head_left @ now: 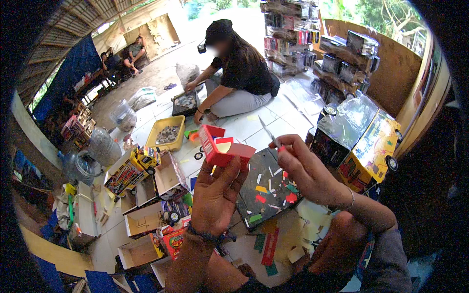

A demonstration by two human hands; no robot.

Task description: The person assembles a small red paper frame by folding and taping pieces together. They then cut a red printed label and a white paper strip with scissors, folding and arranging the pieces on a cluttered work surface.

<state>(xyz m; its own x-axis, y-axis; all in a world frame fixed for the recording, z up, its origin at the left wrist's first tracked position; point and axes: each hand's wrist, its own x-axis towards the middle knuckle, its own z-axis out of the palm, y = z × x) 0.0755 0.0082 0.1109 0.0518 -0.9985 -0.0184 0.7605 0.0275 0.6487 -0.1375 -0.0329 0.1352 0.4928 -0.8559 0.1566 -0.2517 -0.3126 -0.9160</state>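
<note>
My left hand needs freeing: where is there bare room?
The red piece could go on the mostly bare white floor between the black board and the seated person's trousers. Colored scraps litter the board; to its left, a toy truck and wooden boxes crowd the floor.

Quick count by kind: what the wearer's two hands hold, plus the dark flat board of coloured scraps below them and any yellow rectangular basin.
Open red box-shaped piece, in the left hand: 1
Slim pointed metal blade, in the right hand: 1
Dark flat board with coloured scraps: 1
Yellow rectangular basin: 1
Total: 4
</note>
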